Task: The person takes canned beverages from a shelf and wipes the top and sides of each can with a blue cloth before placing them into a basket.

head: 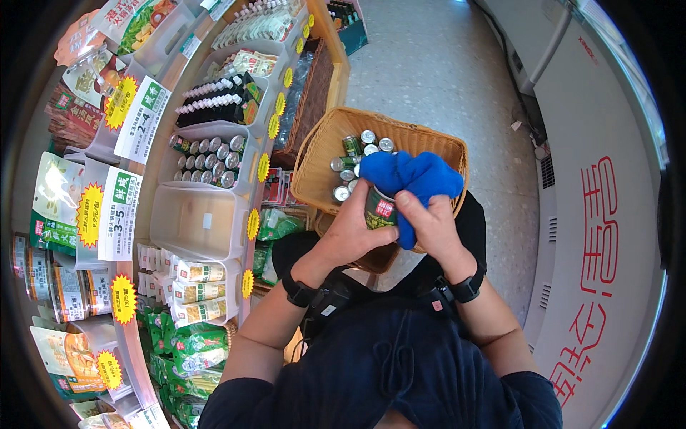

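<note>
My left hand (358,225) grips a dark green can (380,211) that bears a red label patch and writing. A blue cloth (412,174) is bunched in my right hand (433,222) and lies over the can's upper end, hiding it. The right thumb presses near the can's rim. Both hands are above the near side of a woven basket (321,177). Inside it are several loose cans (351,145), some upright and some on their sides; the cloth covers part of the group.
Shelves on the left hold a plastic bin of similar cans (206,158), a bare plastic bin (201,222), and bins of pouches (249,99) and small packs (198,289). Price tags (262,167) line the shelf edge. A white appliance (579,214) stands along the right, beyond the floor (423,64).
</note>
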A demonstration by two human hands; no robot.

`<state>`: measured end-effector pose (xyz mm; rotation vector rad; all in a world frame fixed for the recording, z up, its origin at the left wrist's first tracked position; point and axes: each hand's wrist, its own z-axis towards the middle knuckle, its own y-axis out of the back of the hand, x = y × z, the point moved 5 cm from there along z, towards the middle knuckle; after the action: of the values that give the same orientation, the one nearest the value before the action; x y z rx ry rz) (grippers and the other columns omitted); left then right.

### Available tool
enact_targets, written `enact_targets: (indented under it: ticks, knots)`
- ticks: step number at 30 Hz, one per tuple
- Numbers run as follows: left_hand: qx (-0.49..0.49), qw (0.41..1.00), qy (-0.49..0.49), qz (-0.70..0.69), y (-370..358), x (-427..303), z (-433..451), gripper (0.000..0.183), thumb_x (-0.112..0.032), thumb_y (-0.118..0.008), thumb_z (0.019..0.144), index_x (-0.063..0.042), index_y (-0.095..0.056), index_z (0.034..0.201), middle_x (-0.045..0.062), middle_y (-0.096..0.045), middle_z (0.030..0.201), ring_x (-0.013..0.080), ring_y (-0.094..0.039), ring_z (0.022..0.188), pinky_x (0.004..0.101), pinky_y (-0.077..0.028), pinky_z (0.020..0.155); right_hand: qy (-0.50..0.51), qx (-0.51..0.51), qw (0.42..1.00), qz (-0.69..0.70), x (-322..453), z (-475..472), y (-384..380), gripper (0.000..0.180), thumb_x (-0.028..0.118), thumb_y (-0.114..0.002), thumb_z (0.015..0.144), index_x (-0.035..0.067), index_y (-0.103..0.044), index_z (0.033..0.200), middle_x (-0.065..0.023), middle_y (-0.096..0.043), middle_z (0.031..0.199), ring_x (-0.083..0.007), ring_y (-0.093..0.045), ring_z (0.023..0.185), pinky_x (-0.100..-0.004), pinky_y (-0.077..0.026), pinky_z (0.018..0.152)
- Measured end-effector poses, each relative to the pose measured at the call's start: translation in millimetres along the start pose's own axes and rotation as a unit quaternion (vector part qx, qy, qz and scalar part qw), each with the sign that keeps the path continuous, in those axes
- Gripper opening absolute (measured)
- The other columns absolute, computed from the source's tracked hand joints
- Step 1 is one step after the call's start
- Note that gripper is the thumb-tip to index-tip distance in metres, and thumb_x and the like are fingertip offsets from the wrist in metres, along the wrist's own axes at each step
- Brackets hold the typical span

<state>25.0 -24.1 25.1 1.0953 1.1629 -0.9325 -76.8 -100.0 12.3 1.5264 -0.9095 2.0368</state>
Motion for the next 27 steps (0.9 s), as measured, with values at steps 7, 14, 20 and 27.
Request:
enact_targets:
  ticks: [7, 14, 20, 27]
  knots:
    - [0.033, 0.959, 0.092, -0.266, -4.7, 8.3, -6.1, 0.062, -0.013, -0.063, 0.071, -0.003, -0.033, 0.124, 0.006, -0.048, 0.107, 0.0124, -0.047, 0.1, 0.0268, -0.039, 0.087, -0.057, -0.056, 0.99, 0.113, -13.7, 1.1, 13.7, 0.036, 0.036, -0.048, 0.09, 0.002, -0.056, 0.1, -0.0027, -0.058, 0.09, -0.0079, -0.054, 0.081, -0.0238, -0.044, 0.071]
    - [-0.084, 0.991, -0.02, -0.098, -6.5, -3.1, 0.2, 0.049, -0.027, -0.06, 0.084, -0.001, -0.037, 0.118, 0.006, -0.05, 0.104, 0.0106, -0.046, 0.095, 0.024, -0.038, 0.084, -0.047, 0.04, 0.998, -0.006, -12.2, -9.4, -15.8, 0.054, 0.045, -0.032, 0.093, -0.002, -0.049, 0.112, -0.0103, -0.055, 0.106, -0.0191, -0.048, 0.105, -0.0322, -0.036, 0.091]
    - [-0.072, 0.99, -0.116, 0.023, -17.2, -23.6, 5.0, 0.061, -0.036, -0.058, 0.083, 0.002, -0.035, 0.125, 0.011, -0.043, 0.117, 0.0174, -0.043, 0.107, 0.0282, -0.032, 0.093, -0.195, -0.014, 0.902, 0.385, -28.5, 8.2, -10.8, 0.057, 0.053, -0.034, 0.089, 0.003, -0.049, 0.114, -0.0108, -0.056, 0.107, -0.0193, -0.057, 0.095, -0.0318, -0.047, 0.083]
    - [-0.02, 0.956, -0.147, 0.252, -4.8, -34.7, 14.2, 0.062, -0.028, -0.071, 0.072, -0.001, -0.042, 0.12, 0.015, -0.049, 0.111, 0.0284, -0.049, 0.103, 0.0342, -0.037, 0.09, -0.229, -0.013, 0.89, 0.395, -20.9, 3.2, -6.8, 0.042, 0.043, -0.04, 0.091, 0.005, -0.055, 0.104, -0.0057, -0.061, 0.093, -0.0125, -0.059, 0.081, -0.026, -0.047, 0.074]
